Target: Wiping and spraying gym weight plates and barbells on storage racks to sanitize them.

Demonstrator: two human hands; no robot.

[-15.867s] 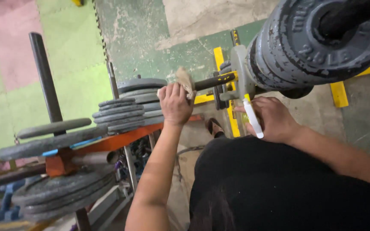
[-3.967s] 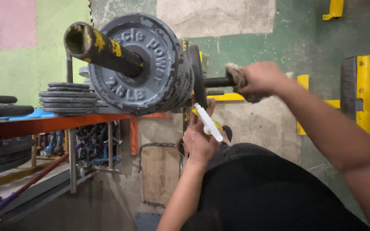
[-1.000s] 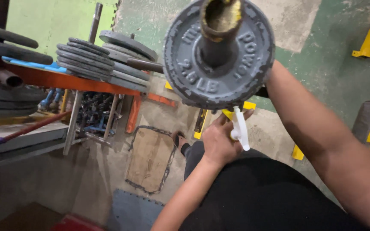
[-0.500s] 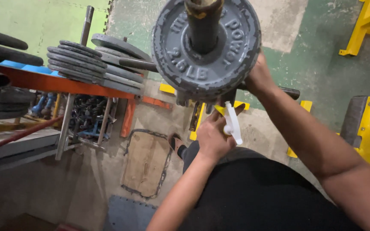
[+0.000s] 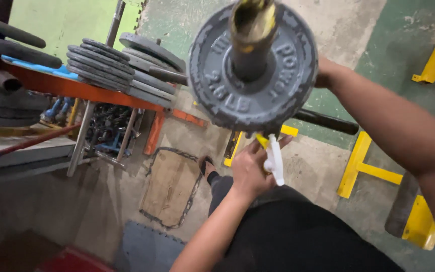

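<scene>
Centre frame, nearest: left hand (image 5: 250, 171) curled around one white spray bottle (image 5: 276, 160), just below one grey weight plate (image 5: 252, 68) on a barbell sleeve (image 5: 250, 35). Right hand (image 5: 323, 73) behind plate's right edge, grip impossible to tell. Upper left, farther: stacked plates (image 5: 99, 60) on orange rack (image 5: 71, 85).

Left hand (image 5: 250, 171) raised palm-up, fingers curled closed, right arm stretched forward, right hand (image 5: 323, 75) mostly hidden
</scene>
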